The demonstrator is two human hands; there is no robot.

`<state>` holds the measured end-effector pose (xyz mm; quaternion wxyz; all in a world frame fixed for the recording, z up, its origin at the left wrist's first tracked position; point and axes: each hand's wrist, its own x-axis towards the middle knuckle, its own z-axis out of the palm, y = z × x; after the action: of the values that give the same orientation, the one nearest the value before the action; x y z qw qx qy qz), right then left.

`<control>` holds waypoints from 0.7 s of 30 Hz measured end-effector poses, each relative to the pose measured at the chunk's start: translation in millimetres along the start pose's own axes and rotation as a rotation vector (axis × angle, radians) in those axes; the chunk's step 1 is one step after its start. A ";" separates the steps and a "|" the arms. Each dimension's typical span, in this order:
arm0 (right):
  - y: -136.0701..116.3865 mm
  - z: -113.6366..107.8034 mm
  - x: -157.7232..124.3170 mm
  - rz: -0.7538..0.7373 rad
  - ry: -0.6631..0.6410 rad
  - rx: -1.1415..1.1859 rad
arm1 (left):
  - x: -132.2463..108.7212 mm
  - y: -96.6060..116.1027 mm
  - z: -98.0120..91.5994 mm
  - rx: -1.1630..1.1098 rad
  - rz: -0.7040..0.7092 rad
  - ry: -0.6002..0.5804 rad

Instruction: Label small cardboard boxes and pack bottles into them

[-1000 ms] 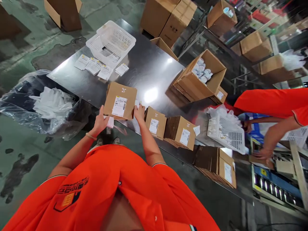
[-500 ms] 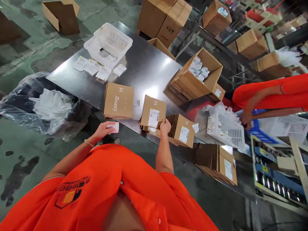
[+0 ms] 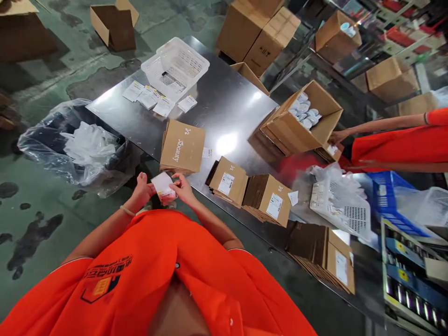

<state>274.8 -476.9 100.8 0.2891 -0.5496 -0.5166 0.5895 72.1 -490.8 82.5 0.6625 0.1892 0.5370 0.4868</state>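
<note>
My left hand (image 3: 143,190) and my right hand (image 3: 182,189) both pinch a small white and pink paper slip (image 3: 163,186) just off the near edge of the steel table (image 3: 227,109). The closest item to them is a flat-packed cardboard stack (image 3: 182,147) printed "Beauty". To its right lie a labelled stack (image 3: 227,182) and a second one (image 3: 268,200), touching each other. A small white label (image 3: 207,152) lies on the steel between the stacks. Several printed sheets (image 3: 149,98) lie farther off.
A white plastic basket (image 3: 175,67) stands at the table's far end. An open carton of white items (image 3: 301,116) sits at the right. A co-worker's arm (image 3: 385,125) reaches toward it. A plastic bag (image 3: 73,154) lies on the floor at left; a blue crate (image 3: 388,200) and a machine (image 3: 409,275) stand right.
My right hand has left the cardboard stacks and moved left to join my left hand on the paper slip. The labelled stack now sits squarer against its neighbour. The co-worker's arm has shifted.
</note>
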 end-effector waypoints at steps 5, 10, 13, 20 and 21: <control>-16.8 0.0 18.0 -0.043 0.056 -0.010 | -20.1 -6.4 19.4 0.136 0.062 -0.149; -17.5 -14.7 15.6 -0.088 0.116 -0.068 | -3.9 7.2 32.3 0.308 0.132 -0.194; -15.6 -20.5 4.6 -0.192 0.227 -0.186 | 8.1 12.9 39.8 0.391 0.164 -0.199; -49.0 -62.7 40.8 -0.377 0.439 -0.450 | 11.0 2.9 46.0 0.279 -0.126 -0.311; -57.4 -72.7 58.6 -0.371 0.470 -0.479 | 9.5 -1.3 47.0 0.256 -0.168 -0.313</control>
<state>317.2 -385.3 143.6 0.3647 -0.6188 -0.6501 0.2477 114.3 -470.5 93.0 0.7465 0.2997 0.4989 0.3225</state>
